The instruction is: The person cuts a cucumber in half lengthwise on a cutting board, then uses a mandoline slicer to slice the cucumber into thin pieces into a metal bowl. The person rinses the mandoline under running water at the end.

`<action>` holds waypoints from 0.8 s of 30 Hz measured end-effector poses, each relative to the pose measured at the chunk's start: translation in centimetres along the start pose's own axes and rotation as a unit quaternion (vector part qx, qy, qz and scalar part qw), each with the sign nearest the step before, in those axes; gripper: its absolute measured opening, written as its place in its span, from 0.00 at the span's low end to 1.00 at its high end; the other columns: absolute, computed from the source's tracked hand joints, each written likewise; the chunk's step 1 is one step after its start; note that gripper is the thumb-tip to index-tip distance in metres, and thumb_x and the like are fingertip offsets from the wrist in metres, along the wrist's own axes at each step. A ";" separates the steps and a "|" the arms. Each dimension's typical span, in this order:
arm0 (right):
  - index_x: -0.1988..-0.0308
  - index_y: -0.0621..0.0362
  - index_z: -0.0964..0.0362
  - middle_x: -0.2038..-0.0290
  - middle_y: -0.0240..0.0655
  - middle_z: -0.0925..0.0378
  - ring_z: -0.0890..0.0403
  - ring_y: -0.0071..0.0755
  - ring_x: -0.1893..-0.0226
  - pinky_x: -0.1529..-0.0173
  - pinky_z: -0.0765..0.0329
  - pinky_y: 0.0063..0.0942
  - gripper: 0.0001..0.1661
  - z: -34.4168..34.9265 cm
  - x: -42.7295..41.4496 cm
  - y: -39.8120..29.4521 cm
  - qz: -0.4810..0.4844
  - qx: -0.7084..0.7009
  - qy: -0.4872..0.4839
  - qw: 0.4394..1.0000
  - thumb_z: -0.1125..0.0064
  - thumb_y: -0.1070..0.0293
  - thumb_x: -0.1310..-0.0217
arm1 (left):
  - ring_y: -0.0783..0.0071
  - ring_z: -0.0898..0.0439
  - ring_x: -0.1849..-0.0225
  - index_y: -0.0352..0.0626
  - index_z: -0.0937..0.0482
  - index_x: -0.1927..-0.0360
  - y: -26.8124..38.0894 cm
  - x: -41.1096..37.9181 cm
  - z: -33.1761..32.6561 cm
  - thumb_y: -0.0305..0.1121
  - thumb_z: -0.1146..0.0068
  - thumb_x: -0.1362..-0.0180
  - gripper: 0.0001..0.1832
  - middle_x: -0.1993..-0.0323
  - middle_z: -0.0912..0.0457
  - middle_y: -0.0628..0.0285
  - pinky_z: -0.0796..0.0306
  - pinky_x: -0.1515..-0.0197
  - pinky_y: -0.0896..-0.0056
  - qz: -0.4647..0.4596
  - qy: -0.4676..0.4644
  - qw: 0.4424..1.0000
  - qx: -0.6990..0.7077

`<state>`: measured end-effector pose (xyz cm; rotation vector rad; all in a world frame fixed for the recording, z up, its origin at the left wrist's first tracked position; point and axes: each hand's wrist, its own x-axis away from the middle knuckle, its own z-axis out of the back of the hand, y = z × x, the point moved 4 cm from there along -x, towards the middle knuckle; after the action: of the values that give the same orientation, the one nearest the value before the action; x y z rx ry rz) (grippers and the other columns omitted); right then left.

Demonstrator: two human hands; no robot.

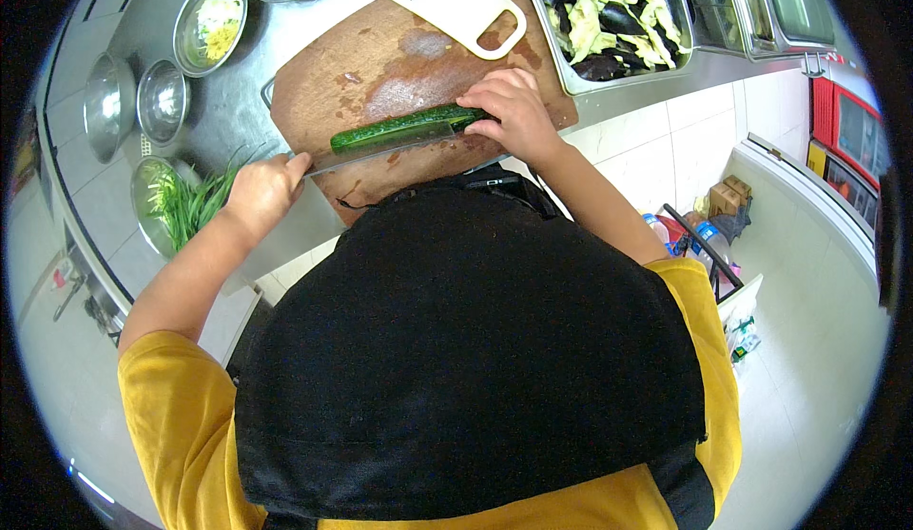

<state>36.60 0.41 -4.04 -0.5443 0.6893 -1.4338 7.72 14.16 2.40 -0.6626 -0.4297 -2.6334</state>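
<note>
My left hand (265,191) grips the handle of a kitchen knife (399,146), its blade pointing right. The blade lies lengthwise along the near side of a green cucumber (396,127); whether its edge is in the flesh I cannot tell. My right hand (510,109) holds the cucumber's right end, fingers over the top and thumb on the near side. Pale green shows beside the blade's tip. Under the cucumber is a wet brown wooden cutting board (321,66). A white hand grater (463,12) with a looped handle rests across the board's far side.
A steel tray (570,86) of eggplant pieces stands at the board's right. Leftward, one steel bowl (182,45) holds chopped white and yellow bits, another (140,209) long green leaves. More metal bowls (162,105) stand near them. The steel counter's edge (285,244) runs before my black apron (463,359).
</note>
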 end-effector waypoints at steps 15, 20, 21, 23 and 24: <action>0.61 0.51 0.23 0.61 0.28 0.22 0.27 0.37 0.53 0.45 0.38 0.40 0.22 0.0 -0.2 0.1 0.015 0.020 -0.003 1.000 0.32 0.62 0.62 | 0.51 0.21 0.68 0.46 0.27 0.59 -0.8 -1.8 -1.8 0.28 0.46 0.50 0.13 0.71 0.21 0.52 0.27 0.67 0.54 0.029 -0.053 0.997 0.048; 0.62 0.51 0.23 0.62 0.28 0.22 0.27 0.37 0.53 0.46 0.36 0.38 0.21 0.4 0.3 0.3 0.015 0.033 0.006 0.999 0.32 0.61 0.62 | 0.51 0.21 0.72 0.46 0.28 0.65 -1.4 -1.4 -1.4 0.30 0.49 0.48 0.06 0.75 0.22 0.53 0.27 0.70 0.53 0.002 0.005 0.998 0.062; 0.61 0.51 0.23 0.62 0.29 0.22 0.27 0.37 0.53 0.46 0.36 0.38 0.22 0.5 0.5 0.4 0.014 0.034 0.012 0.999 0.32 0.61 0.62 | 0.51 0.21 0.72 0.46 0.28 0.65 -1.5 -1.0 -1.4 0.30 0.49 0.49 0.06 0.75 0.22 0.53 0.27 0.70 0.53 0.007 0.007 0.998 0.063; 0.60 0.51 0.23 0.62 0.29 0.23 0.27 0.37 0.53 0.46 0.36 0.38 0.22 0.9 0.9 0.7 0.011 0.036 0.024 0.999 0.31 0.61 0.62 | 0.51 0.21 0.71 0.46 0.28 0.65 -1.6 -0.2 -1.3 0.29 0.48 0.49 0.07 0.74 0.22 0.53 0.27 0.69 0.52 0.017 0.010 0.998 0.064; 0.60 0.52 0.23 0.61 0.30 0.23 0.27 0.37 0.52 0.46 0.36 0.38 0.23 1.1 0.8 0.7 0.013 0.040 0.011 0.999 0.31 0.61 0.62 | 0.52 0.21 0.71 0.45 0.27 0.64 -1.6 -0.2 -1.3 0.29 0.47 0.49 0.07 0.74 0.22 0.54 0.27 0.69 0.53 0.029 -0.002 0.998 0.047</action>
<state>37.82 -0.36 -3.83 -0.4568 0.6505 -1.4394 6.74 15.12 0.90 -0.6419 -0.5232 -2.5409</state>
